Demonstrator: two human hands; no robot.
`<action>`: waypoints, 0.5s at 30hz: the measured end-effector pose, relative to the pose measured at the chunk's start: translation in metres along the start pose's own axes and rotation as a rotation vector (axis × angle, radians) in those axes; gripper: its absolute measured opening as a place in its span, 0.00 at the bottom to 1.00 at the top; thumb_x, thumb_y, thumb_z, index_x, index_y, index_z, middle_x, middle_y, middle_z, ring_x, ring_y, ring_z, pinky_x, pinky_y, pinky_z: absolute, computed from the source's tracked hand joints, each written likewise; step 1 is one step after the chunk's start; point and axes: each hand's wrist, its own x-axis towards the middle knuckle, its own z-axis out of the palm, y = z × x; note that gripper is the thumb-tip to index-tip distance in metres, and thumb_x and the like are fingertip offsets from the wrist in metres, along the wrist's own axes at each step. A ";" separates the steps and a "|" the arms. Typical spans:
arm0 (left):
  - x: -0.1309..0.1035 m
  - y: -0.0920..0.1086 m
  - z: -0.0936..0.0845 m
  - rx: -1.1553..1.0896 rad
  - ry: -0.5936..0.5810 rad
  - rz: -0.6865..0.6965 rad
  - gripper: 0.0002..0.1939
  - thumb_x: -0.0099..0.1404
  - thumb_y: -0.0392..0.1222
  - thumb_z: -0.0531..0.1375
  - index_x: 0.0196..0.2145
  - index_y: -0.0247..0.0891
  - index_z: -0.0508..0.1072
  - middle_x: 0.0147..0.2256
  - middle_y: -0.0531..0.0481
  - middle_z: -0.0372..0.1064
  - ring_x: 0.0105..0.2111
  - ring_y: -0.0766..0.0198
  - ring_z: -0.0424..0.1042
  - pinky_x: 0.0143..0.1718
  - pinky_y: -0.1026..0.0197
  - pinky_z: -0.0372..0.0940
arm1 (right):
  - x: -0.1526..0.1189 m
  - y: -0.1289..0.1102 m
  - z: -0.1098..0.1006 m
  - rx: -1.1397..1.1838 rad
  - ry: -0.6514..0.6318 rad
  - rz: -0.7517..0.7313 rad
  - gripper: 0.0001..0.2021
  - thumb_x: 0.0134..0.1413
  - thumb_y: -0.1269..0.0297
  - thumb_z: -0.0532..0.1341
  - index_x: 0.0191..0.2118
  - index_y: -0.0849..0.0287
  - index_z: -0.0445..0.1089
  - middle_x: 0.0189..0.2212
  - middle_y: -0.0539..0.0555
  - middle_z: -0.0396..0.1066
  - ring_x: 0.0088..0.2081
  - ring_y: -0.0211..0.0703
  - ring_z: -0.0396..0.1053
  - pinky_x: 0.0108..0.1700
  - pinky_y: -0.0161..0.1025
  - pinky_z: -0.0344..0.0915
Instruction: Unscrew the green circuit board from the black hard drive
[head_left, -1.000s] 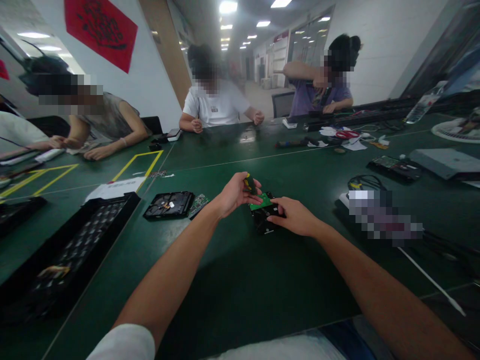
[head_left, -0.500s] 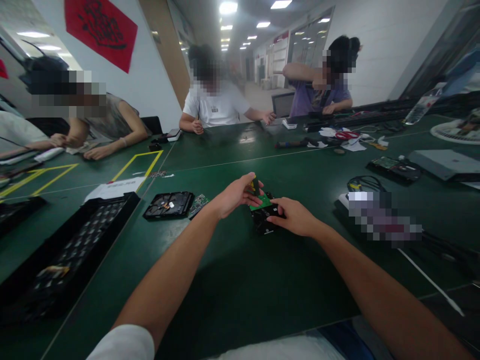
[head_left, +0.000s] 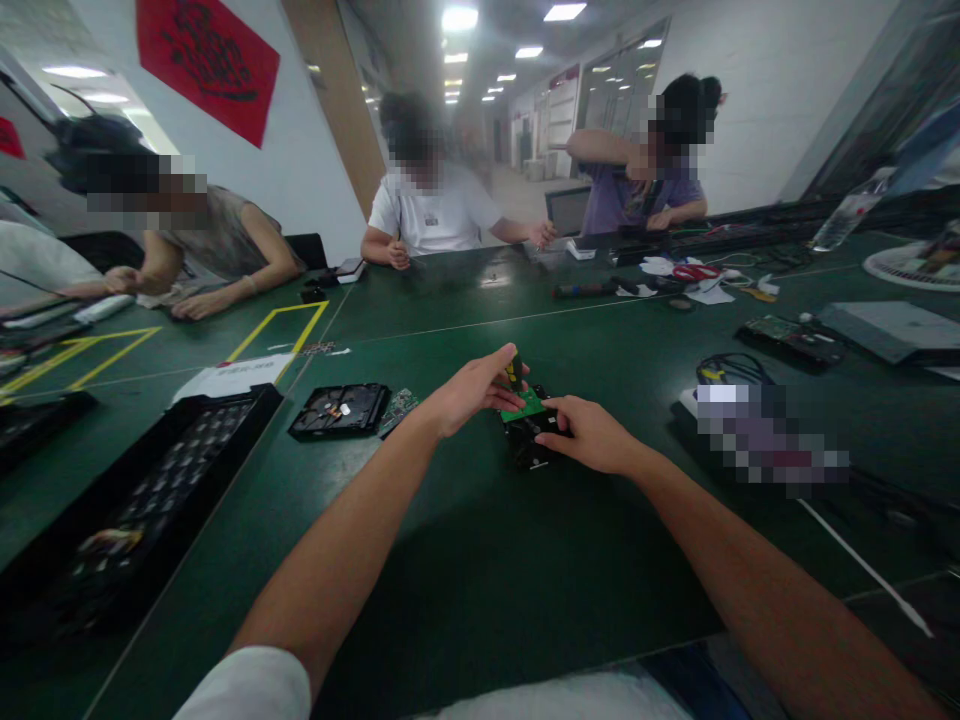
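Observation:
A black hard drive [head_left: 531, 446] with a green circuit board [head_left: 534, 403] on top rests on the dark green table [head_left: 480, 580]. My left hand [head_left: 480, 388] is closed round the yellow and black handle of a screwdriver [head_left: 514, 370], held upright over the board; its tip is hidden by my fingers. From the right, my right hand [head_left: 589, 432] grips the drive's side, index finger at the board's edge and thumb lower on the drive.
Left of the drive lie a loose circuit board [head_left: 400, 408], an opened drive casing [head_left: 340, 410] and a long black tray [head_left: 150, 490]. Another drive [head_left: 791, 340], cables [head_left: 731, 368] and a silver box [head_left: 885, 330] are at the right. Several people sit across the table.
The view has shifted very slightly. Both hands keep their places on the screwdriver and the drive; the screwdriver's handle looks slightly turned.

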 end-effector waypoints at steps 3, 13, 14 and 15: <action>0.000 0.000 -0.001 0.011 -0.015 0.002 0.32 0.72 0.68 0.59 0.48 0.33 0.78 0.42 0.39 0.77 0.38 0.55 0.80 0.43 0.53 0.75 | 0.000 0.000 0.000 -0.003 0.008 0.004 0.28 0.64 0.51 0.67 0.64 0.59 0.71 0.37 0.53 0.72 0.36 0.45 0.67 0.38 0.41 0.59; -0.001 0.002 0.002 0.031 0.021 0.025 0.34 0.68 0.71 0.62 0.42 0.31 0.78 0.40 0.37 0.77 0.36 0.54 0.80 0.42 0.52 0.75 | 0.001 0.008 0.006 0.014 0.032 -0.009 0.27 0.63 0.49 0.67 0.62 0.58 0.70 0.36 0.53 0.72 0.36 0.46 0.68 0.39 0.42 0.60; 0.000 0.002 0.002 0.031 0.024 0.023 0.34 0.67 0.71 0.62 0.42 0.31 0.78 0.39 0.38 0.77 0.36 0.54 0.80 0.42 0.52 0.75 | 0.001 0.007 0.006 0.013 0.034 -0.009 0.27 0.63 0.50 0.67 0.62 0.58 0.71 0.37 0.53 0.72 0.36 0.46 0.68 0.40 0.42 0.60; 0.000 0.002 0.002 0.031 0.030 0.022 0.34 0.67 0.71 0.62 0.41 0.31 0.78 0.38 0.38 0.77 0.36 0.54 0.80 0.42 0.52 0.75 | 0.001 0.007 0.006 0.013 0.034 -0.008 0.26 0.63 0.50 0.67 0.61 0.58 0.71 0.37 0.53 0.72 0.37 0.46 0.68 0.40 0.42 0.60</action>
